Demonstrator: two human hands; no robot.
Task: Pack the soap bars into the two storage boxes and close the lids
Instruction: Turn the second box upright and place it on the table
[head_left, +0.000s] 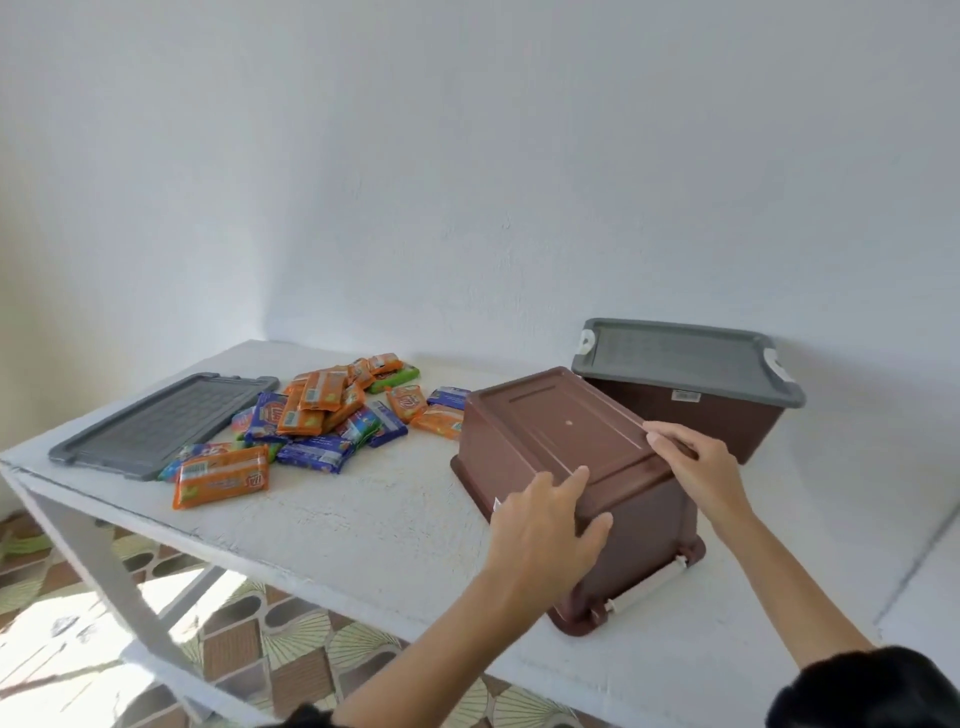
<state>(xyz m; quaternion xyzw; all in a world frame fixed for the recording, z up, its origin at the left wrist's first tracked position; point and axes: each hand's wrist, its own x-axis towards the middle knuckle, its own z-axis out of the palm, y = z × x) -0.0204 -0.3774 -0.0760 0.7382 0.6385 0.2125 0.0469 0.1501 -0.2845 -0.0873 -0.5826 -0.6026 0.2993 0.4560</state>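
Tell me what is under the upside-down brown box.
The upside-down brown box sits mouth-down on the white table, both hands on it: left hand, right hand. Its walls hide whatever lies beneath; the soap bars in view lie outside it.

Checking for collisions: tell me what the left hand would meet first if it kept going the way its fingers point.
Probably nothing new: the left hand already rests on the upturned brown box, fingers pointing across its base.

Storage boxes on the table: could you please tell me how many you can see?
2. One brown box lies upside down near the table's front, with both hands on it. The other box stands upright behind it by the wall, its grey lid on.
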